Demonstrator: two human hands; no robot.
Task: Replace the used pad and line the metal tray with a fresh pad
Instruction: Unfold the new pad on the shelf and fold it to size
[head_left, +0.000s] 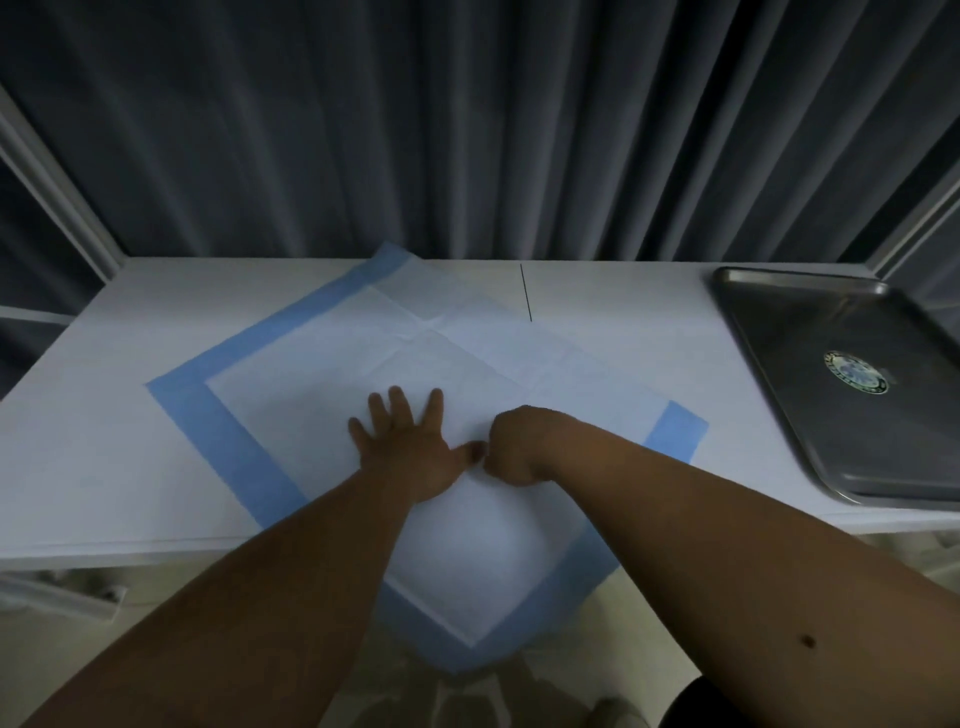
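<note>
A white pad with a blue border (311, 415) lies spread cornerwise on the white table (104, 441), and its near corner hangs over the front edge. My left hand (405, 447) presses flat on the pad's middle with fingers spread. My right hand (511, 447) is right beside the left thumb, bent down at the wrist. Its fingers are curled onto the pad and seem to pinch it, but the fingertips are hidden. The metal tray (810, 322) sits bare at the table's right end, well away from both hands.
A round emblem (855, 372) shows on the tray's bottom. Dark pleated curtains (467, 130) hang behind the table. A thin dark line (527, 293) marks the tabletop behind the pad. White frame posts stand at both back corners.
</note>
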